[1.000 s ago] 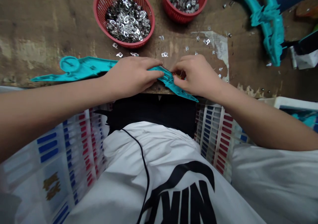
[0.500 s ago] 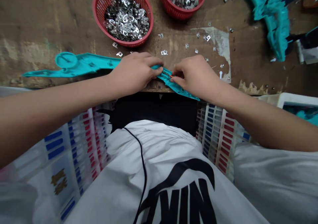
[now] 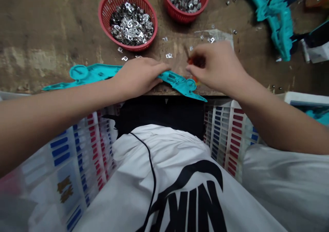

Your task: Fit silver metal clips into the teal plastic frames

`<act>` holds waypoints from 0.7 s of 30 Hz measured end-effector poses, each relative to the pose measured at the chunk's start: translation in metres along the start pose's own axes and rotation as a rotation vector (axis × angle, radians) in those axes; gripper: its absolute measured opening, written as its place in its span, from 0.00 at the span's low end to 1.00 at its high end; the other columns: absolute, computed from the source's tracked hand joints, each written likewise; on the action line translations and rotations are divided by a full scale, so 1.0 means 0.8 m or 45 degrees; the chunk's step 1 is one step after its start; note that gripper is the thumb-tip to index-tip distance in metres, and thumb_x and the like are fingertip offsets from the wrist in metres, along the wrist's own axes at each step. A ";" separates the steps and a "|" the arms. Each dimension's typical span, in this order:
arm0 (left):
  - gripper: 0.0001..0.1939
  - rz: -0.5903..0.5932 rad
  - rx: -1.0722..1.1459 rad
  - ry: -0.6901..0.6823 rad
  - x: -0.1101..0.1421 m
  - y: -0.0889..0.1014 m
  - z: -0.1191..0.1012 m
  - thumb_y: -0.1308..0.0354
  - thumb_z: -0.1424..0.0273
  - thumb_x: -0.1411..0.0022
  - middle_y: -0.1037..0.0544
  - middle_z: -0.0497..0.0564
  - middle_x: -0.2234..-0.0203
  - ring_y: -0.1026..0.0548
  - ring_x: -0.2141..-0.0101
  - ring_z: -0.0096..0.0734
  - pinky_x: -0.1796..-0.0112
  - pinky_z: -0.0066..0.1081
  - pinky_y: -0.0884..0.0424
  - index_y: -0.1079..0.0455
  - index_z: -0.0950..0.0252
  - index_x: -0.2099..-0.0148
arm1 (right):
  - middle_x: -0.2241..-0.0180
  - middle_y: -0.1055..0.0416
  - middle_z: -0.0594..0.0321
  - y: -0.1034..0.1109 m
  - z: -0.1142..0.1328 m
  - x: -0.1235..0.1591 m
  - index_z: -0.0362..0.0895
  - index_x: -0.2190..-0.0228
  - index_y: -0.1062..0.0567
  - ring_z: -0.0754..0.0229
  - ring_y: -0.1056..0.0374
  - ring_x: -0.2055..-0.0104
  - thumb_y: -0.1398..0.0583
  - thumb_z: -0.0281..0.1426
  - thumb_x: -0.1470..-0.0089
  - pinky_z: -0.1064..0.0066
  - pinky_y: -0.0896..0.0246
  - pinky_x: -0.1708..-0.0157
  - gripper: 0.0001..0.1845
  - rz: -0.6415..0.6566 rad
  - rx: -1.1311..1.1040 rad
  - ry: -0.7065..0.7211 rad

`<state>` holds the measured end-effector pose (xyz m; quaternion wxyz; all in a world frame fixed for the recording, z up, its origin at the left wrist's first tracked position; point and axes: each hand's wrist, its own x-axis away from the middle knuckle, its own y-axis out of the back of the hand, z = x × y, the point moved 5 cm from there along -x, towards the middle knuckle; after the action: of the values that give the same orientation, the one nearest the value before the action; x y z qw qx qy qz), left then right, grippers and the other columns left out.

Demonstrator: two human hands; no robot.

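Note:
A long teal plastic part, with a ring shape near each end, lies along the near edge of the wooden table. My left hand is closed over its middle and hides that stretch. Up and to the right of the part's right end is my right hand, lifted clear of it. Its fingers are pinched on a small thin tool with orange-red on it; motion blur hides its exact kind.
Two red plastic baskets of small metal pieces stand at the back. Loose metal pieces are scattered on the table. More teal parts lie at the far right. White slatted crates flank my lap.
My right hand has risen away from the teal part, up and to the right, with the tool in its fingers. The part's right ring is now uncovered. My left hand stays on the part.

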<state>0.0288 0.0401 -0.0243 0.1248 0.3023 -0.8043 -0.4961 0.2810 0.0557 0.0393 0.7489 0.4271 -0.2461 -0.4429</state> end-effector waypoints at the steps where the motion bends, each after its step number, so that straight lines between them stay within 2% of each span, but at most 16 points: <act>1: 0.31 0.003 -0.023 0.024 0.000 0.000 -0.001 0.51 0.61 0.08 0.08 0.59 0.31 0.11 0.33 0.58 0.35 0.59 0.13 0.18 0.52 0.17 | 0.58 0.08 0.50 0.010 0.005 -0.001 0.49 0.56 0.10 0.42 0.14 0.55 0.25 0.42 0.24 0.51 0.18 0.51 0.10 -0.063 -0.041 -0.043; 3: 0.29 0.032 -0.080 0.070 -0.001 -0.001 -0.002 0.52 0.60 0.08 0.09 0.58 0.30 0.11 0.33 0.57 0.34 0.60 0.13 0.16 0.50 0.20 | 0.53 0.07 0.51 0.016 0.017 -0.002 0.49 0.51 0.10 0.43 0.12 0.54 0.25 0.41 0.23 0.52 0.16 0.50 0.09 -0.103 -0.118 -0.097; 6: 0.30 0.110 -0.142 0.066 -0.005 -0.001 -0.004 0.53 0.58 0.08 0.10 0.61 0.30 0.12 0.35 0.60 0.37 0.63 0.13 0.13 0.54 0.24 | 0.50 0.07 0.53 0.003 0.037 0.002 0.52 0.44 0.10 0.40 0.11 0.50 0.29 0.44 0.19 0.49 0.14 0.47 0.12 0.016 -0.125 -0.089; 9: 0.32 0.140 -0.203 0.056 -0.007 -0.001 -0.003 0.56 0.57 0.06 0.10 0.61 0.31 0.14 0.36 0.60 0.40 0.62 0.13 0.13 0.55 0.24 | 0.48 0.08 0.52 -0.010 0.044 0.008 0.52 0.42 0.10 0.38 0.11 0.48 0.31 0.43 0.17 0.48 0.15 0.44 0.14 0.102 -0.055 -0.046; 13: 0.29 0.118 -0.249 0.027 -0.006 -0.004 -0.001 0.53 0.60 0.06 0.10 0.62 0.32 0.13 0.37 0.59 0.42 0.59 0.12 0.11 0.56 0.26 | 0.47 0.08 0.48 -0.008 0.023 0.007 0.52 0.38 0.11 0.36 0.13 0.43 0.34 0.44 0.16 0.47 0.16 0.41 0.17 0.083 -0.008 0.026; 16: 0.28 0.078 -0.225 0.018 -0.005 -0.001 -0.006 0.51 0.62 0.07 0.10 0.64 0.30 0.11 0.34 0.63 0.39 0.60 0.12 0.12 0.56 0.23 | 0.40 0.09 0.45 -0.004 -0.007 -0.004 0.53 0.29 0.13 0.35 0.15 0.35 0.36 0.42 0.13 0.48 0.17 0.34 0.21 0.011 0.097 0.066; 19: 0.30 0.108 -0.232 0.016 -0.002 0.006 -0.015 0.49 0.65 0.07 0.14 0.62 0.22 0.11 0.29 0.62 0.33 0.59 0.12 0.20 0.52 0.14 | 0.25 0.17 0.38 -0.011 -0.025 -0.017 0.40 0.15 0.23 0.31 0.21 0.26 0.36 0.34 0.16 0.40 0.23 0.23 0.37 0.045 0.354 0.063; 20: 0.31 0.143 -0.246 0.012 0.000 0.007 -0.019 0.47 0.66 0.07 0.17 0.61 0.19 0.13 0.26 0.62 0.32 0.59 0.12 0.22 0.50 0.12 | 0.23 0.20 0.36 -0.015 -0.025 -0.018 0.36 0.13 0.26 0.28 0.22 0.25 0.36 0.32 0.18 0.36 0.25 0.22 0.40 0.077 0.451 0.068; 21: 0.32 0.179 -0.264 0.010 0.001 0.007 -0.024 0.46 0.68 0.08 0.19 0.60 0.16 0.15 0.23 0.63 0.30 0.59 0.13 0.25 0.49 0.10 | 0.25 0.20 0.37 -0.020 -0.021 -0.018 0.36 0.15 0.24 0.26 0.23 0.26 0.37 0.32 0.19 0.33 0.24 0.23 0.39 0.119 0.522 0.089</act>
<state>0.0356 0.0280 -0.0104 0.1929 0.2325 -0.7673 -0.5656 0.2793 0.0719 0.0173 0.6741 0.5737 -0.3246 -0.3334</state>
